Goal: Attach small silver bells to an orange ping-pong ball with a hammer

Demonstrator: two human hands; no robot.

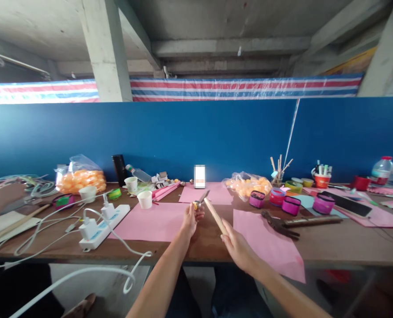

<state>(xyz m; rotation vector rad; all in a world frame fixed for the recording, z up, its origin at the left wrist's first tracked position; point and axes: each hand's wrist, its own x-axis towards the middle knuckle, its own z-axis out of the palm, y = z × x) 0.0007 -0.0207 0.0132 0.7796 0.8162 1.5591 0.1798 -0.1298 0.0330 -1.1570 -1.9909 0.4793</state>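
Observation:
My left hand [190, 219] pinches a small orange ball [195, 205] above the brown table [196, 247]. My right hand [238, 247] grips the wooden handle [215, 215] of a knife whose metal blade [203, 196] points at the ball and touches or nearly touches it. Both hands hover over the table's middle, between two pink paper sheets [153, 221], [265, 243]. A third pink sheet [212, 193] lies just behind the blade.
A white power strip [100, 227] with chargers and cables lies at left, near paper cups [145, 199] and a bag of orange balls [80, 179]. Another bag [247, 184], coloured tape rolls [291, 205], pliers [279, 224] and bottles [382, 170] are at right. A blue partition stands behind.

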